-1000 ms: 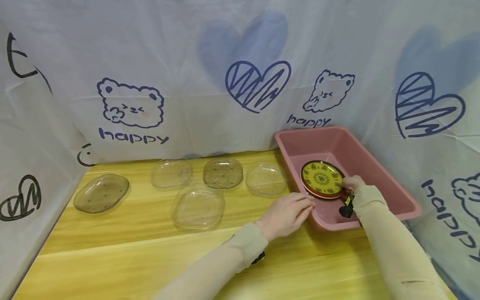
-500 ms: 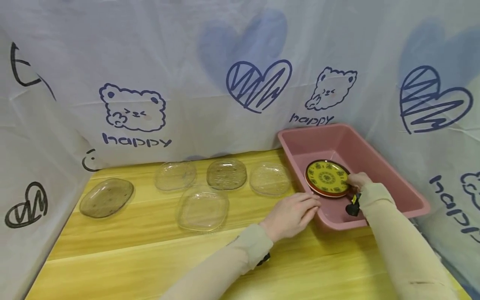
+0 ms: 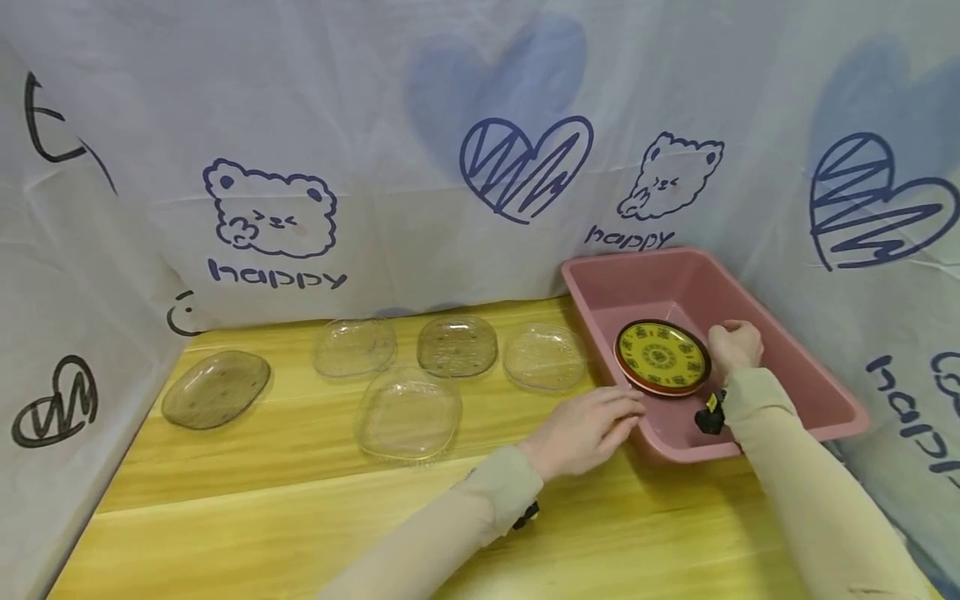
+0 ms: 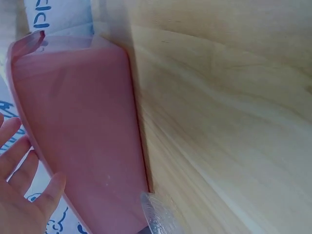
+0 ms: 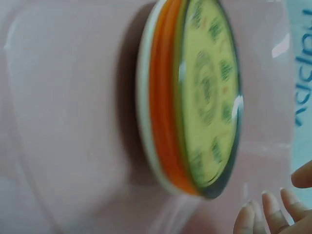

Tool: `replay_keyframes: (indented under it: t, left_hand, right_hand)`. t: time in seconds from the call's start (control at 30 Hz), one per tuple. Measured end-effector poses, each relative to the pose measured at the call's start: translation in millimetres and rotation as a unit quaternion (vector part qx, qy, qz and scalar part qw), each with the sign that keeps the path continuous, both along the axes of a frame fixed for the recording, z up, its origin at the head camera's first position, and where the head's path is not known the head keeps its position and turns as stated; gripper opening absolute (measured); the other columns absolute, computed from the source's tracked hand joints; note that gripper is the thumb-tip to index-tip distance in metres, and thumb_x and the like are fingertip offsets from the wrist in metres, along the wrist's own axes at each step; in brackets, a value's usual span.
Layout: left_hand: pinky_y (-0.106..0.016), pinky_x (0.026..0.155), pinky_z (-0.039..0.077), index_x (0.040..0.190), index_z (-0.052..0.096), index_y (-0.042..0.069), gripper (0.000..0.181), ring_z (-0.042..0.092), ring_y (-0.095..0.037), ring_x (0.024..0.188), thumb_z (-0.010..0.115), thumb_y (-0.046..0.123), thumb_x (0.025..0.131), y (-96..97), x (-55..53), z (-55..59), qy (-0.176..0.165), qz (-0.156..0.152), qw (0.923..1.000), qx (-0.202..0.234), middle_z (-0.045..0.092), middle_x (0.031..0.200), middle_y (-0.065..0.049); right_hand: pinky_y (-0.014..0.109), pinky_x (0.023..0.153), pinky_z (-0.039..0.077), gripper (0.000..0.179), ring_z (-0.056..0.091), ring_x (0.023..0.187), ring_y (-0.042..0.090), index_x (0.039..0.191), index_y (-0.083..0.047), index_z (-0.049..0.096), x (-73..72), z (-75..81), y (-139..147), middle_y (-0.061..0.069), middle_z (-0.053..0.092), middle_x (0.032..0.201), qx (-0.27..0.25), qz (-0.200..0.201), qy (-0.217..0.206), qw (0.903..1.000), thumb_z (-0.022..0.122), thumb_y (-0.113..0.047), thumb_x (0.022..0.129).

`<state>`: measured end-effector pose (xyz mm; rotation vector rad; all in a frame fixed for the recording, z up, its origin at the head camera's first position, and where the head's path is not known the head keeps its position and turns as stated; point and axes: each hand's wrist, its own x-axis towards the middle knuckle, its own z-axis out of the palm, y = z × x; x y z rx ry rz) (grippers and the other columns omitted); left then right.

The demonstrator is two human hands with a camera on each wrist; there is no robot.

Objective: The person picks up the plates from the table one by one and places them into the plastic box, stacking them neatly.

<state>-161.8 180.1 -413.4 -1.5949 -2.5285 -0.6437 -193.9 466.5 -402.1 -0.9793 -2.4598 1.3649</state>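
Observation:
A stack of plates (image 3: 663, 358) lies in the pink basin (image 3: 795, 367). Its top plate is yellow with dark patterns and a dark rim; orange and white edges show beneath it in the right wrist view. My right hand (image 3: 737, 344) is over the basin, just right of the stack. Its fingertips (image 5: 271, 202) stand apart from the plates and hold nothing. At the basin's near left rim, my left hand (image 3: 588, 429) has its fingers against the edge. The left wrist view shows those fingers (image 4: 25, 170) loosely spread along the basin's outer wall.
Left of the basin, several see-through plates lie on the wooden table: a brownish one (image 3: 217, 389) far left, another brownish one (image 3: 457, 346), and clear ones, including a clear plate (image 3: 409, 417) nearer the front. A printed cloth (image 3: 405, 250) hangs behind.
My right hand has let go of the plate stack's right edge and moved slightly right. My left hand stays at the rim. The head view has shifted a little.

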Motion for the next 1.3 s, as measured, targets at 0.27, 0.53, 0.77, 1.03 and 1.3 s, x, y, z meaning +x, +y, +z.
replay_keyframes:
  t: [0.27,0.53,0.77,1.03,1.3]
  left_hand:
    - [-0.026,0.119,0.040,0.141,0.056,0.017,0.037,0.054,-0.014,0.137,0.041,0.027,0.109,-19.3,-10.7,4.3,-0.063,0.017,0.9973,0.033,0.058,0.145,0.000]
    - [-0.035,0.113,0.048,0.143,0.054,0.016,0.037,0.058,-0.020,0.132,0.047,0.024,0.107,-65.7,-25.0,11.9,-0.100,0.088,0.9896,0.054,0.059,0.143,-0.002]
    - [-0.045,0.114,0.048,0.143,0.053,0.012,0.039,0.058,-0.030,0.132,0.050,0.021,0.106,-116.1,-38.9,16.8,-0.133,0.160,0.9735,0.096,0.058,0.143,-0.010]
    - [-0.047,0.102,0.054,0.137,0.057,0.007,0.037,0.061,-0.032,0.121,0.055,0.012,0.101,-172.4,-52.5,15.1,-0.144,0.258,0.9457,0.136,0.060,0.135,-0.013]
    - [-0.054,0.100,0.054,0.141,0.053,0.002,0.044,0.058,-0.039,0.124,0.056,0.013,0.098,-222.6,-64.5,6.7,-0.138,0.340,0.9223,0.121,0.056,0.139,-0.021]
  right_hand:
    - [0.020,0.079,0.051,0.042,0.054,0.092,0.004,0.142,-0.011,0.050,-10.3,19.6,-23.5,-0.007,0.053,0.111,-0.045,0.028,0.087,0.9947,0.038,-0.027,0.105]
    - [0.010,0.071,0.055,0.019,0.062,0.086,0.001,0.121,-0.023,0.056,-3.6,62.9,-76.3,-0.010,0.061,0.104,-0.176,0.080,0.194,0.9618,0.045,-0.020,0.106]
    - [0.013,0.077,0.056,0.017,0.066,0.094,0.007,0.118,-0.018,0.058,10.8,85.4,-127.8,-0.003,0.064,0.105,-0.238,0.157,0.251,0.9251,0.046,-0.015,0.106]
    - [0.018,0.081,0.057,0.021,0.067,0.093,0.009,0.116,-0.015,0.058,25.0,86.0,-185.6,-0.004,0.069,0.099,-0.292,0.221,0.278,0.8882,0.044,-0.005,0.104]
    - [0.023,0.082,0.057,0.025,0.067,0.092,0.011,0.126,-0.009,0.054,34.9,65.9,-235.1,-0.005,0.067,0.101,-0.312,0.254,0.238,0.8840,0.043,-0.005,0.103]
